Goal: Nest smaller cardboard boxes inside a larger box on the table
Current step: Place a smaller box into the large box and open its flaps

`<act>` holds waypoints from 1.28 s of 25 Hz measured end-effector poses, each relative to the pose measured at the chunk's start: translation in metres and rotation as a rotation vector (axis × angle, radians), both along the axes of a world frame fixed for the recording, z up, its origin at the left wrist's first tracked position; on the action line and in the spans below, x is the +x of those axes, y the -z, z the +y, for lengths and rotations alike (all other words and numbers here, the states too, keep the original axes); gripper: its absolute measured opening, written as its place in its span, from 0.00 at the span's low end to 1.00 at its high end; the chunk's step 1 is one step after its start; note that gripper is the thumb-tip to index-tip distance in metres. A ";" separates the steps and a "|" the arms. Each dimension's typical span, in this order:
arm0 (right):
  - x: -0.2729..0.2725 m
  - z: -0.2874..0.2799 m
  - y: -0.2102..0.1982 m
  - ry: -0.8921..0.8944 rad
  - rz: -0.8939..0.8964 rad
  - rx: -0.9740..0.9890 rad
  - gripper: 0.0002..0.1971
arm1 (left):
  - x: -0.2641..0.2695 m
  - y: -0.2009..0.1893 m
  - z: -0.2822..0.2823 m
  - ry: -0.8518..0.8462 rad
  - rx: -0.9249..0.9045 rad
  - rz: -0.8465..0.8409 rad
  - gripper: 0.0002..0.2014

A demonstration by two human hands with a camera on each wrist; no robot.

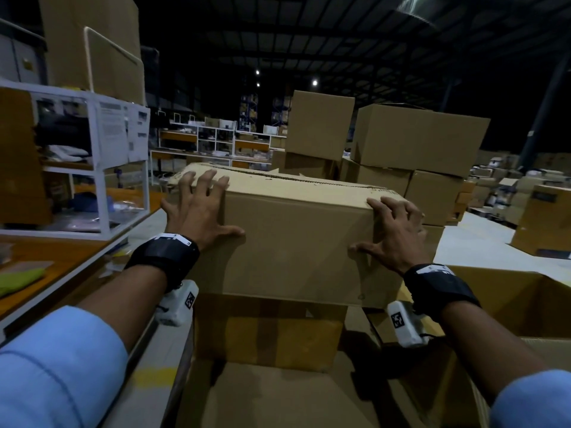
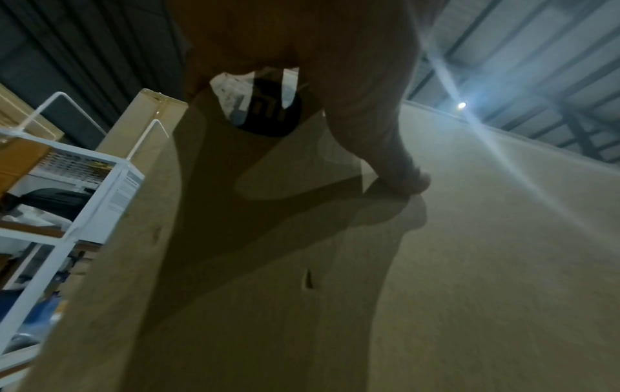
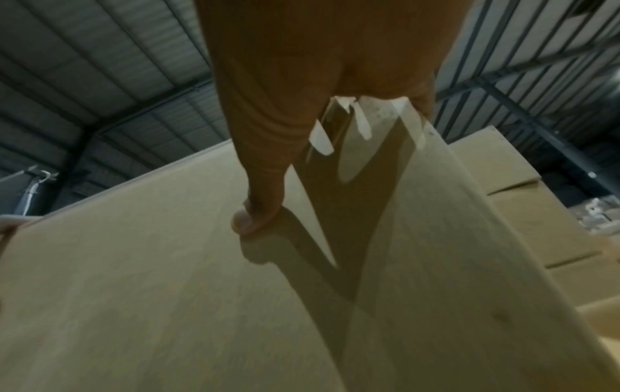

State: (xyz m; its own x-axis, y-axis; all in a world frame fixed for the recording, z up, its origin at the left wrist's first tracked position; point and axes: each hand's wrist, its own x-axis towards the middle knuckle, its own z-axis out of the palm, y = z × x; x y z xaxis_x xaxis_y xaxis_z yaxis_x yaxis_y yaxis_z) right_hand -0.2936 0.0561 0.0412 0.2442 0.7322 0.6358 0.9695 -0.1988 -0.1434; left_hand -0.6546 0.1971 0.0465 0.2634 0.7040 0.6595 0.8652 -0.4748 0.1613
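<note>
**Both hands on a closed box above an open one**

A closed box [image 1: 296, 242] is held up in front of the person, its lower edge over the far wall of an open box [image 1: 268, 393] that sits below, flaps spread. Whether the closed box touches that wall cannot be told.

The left hand [image 1: 197, 208] lies on the box's upper left corner, fingers spread and bent over the top face, thumb stretched along the near face. The right hand [image 1: 392, 233] lies on the upper right corner the same way, fingers over the top edge, thumb pressed to the near face. Neither hand wraps round the box; both press it from the two ends. In the left wrist view the thumb [image 2: 396, 169] lies flat on the cardboard; in the right wrist view the thumb tip [image 3: 248, 220] touches it too.

A white rack [image 1: 92, 168] stands on the tabletop [image 1: 55, 261] at left. More boxes [image 1: 414, 140] are stacked behind.
</note>
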 end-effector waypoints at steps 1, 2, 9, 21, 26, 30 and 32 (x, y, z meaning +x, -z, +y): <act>0.000 -0.001 0.002 -0.005 -0.013 0.014 0.54 | -0.001 0.002 -0.002 0.003 0.021 0.007 0.57; 0.001 -0.002 0.005 -0.016 -0.029 0.033 0.53 | -0.002 0.005 -0.004 0.004 0.044 0.010 0.56; 0.007 -0.015 0.012 -0.081 -0.092 0.201 0.48 | -0.003 0.013 -0.016 0.035 0.179 -0.006 0.54; 0.082 -0.083 -0.023 -0.089 -0.200 0.393 0.46 | 0.070 -0.018 -0.069 0.095 0.362 -0.068 0.50; 0.165 -0.135 -0.034 -0.051 -0.266 0.438 0.45 | 0.154 -0.033 -0.106 0.136 0.397 -0.093 0.51; 0.257 -0.185 -0.028 -0.025 -0.274 0.452 0.45 | 0.247 -0.034 -0.151 0.146 0.435 -0.081 0.51; 0.307 -0.206 -0.024 -0.020 -0.275 0.448 0.46 | 0.295 -0.029 -0.174 0.136 0.451 -0.078 0.50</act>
